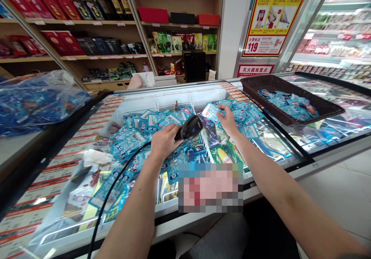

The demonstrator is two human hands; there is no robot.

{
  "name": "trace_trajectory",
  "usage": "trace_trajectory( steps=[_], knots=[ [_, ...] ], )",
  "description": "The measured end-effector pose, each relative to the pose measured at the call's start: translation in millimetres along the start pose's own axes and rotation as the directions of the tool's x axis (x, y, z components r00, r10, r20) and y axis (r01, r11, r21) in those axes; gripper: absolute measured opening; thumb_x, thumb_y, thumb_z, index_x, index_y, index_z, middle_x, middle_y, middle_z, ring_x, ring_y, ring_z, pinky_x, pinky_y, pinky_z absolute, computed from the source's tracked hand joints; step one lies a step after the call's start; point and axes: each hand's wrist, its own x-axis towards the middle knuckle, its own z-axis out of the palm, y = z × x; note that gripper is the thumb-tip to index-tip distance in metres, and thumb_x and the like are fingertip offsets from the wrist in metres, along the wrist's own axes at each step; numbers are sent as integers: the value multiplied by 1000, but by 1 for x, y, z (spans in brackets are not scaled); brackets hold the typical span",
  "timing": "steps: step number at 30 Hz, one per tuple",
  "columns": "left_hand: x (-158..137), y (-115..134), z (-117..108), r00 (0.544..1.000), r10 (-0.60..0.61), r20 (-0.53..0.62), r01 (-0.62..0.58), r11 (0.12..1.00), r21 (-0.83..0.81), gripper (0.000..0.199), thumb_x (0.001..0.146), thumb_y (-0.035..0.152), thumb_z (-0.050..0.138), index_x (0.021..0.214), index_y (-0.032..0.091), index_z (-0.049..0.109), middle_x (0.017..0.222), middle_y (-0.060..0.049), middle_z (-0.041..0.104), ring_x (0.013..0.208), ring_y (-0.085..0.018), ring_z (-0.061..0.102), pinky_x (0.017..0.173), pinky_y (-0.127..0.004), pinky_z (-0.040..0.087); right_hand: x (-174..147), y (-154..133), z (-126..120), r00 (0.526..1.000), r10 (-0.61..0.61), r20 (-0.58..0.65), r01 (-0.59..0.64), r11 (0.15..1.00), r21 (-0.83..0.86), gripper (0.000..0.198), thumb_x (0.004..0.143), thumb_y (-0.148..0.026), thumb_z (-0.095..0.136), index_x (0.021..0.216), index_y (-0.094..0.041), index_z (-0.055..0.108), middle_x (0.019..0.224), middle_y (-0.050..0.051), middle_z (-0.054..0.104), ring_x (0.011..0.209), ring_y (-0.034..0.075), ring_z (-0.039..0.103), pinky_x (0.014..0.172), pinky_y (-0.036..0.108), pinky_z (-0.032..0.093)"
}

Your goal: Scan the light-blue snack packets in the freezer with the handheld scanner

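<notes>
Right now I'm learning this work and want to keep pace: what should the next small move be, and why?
Probably turn the black scanner toward the blue packet: the left hand grips the scanner, the right hand holds the packet up by its edge, and the two appear close together in this view.

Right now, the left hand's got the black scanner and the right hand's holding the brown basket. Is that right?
Not quite: the right hand holds a blue packet, and the brown basket sits apart from it. The left hand does have the black scanner. The head view shows this.
</notes>
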Motion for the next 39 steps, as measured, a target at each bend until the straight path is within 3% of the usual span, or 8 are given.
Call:
trace_trajectory(
  steps=[9,13,18,28,34,39],
  knots=[
    [-1,0,1,1000,-7,-6,7,1000,0,34,79,42,52,108,23,58,98,-3,64,92,-20,60,64,-28,41,0,-9,-3,999,-41,-24,41,999,-32,30,81,-29,51,110,-19,51,107,7,57,99,19,53,91,35,42],
    [0,0,-1,999,-35,-2,36,999,25,35,78,41,55,109,24,57,98,-3,64,93,-21,59,65,-28,41,3,-25,-14,994,-94,-61,82,982,-168,23,84,-26,48,105,-21,56,106,6,57,103,20,50,95,37,38],
    [0,1,-5,994,-105,-26,106,993,56,33,80,42,52,108,24,58,96,-3,63,91,-21,59,61,-29,38,7,-26,-27,993,-45,-113,13,963,-269,21,84,-21,47,97,-19,62,102,8,54,98,19,51,94,37,40],
    [0,-1,-5,980,-197,-37,198,980,26,34,78,46,52,103,23,58,94,-4,63,89,-22,59,60,-27,36,4,-10,-30,999,47,-6,-44,874,-484,43,70,-29,68,110,-17,58,110,12,46,100,24,46,94,41,38],
    [4,-1,-4,969,-241,-52,244,968,52,33,79,45,52,101,22,58,96,-5,64,90,-21,59,62,-28,36,-2,-22,-33,997,10,-71,-51,799,-599,32,78,-38,59,103,-17,61,118,17,46,112,33,37,94,55,28],
    [7,0,-5,961,-268,-75,271,961,44,33,78,44,53,102,22,58,93,-4,64,90,-22,60,62,-28,36,-4,-35,-29,999,-34,23,41,754,-656,22,83,-27,52,102,-20,62,115,14,52,108,31,40,93,53,26]
  ],
)
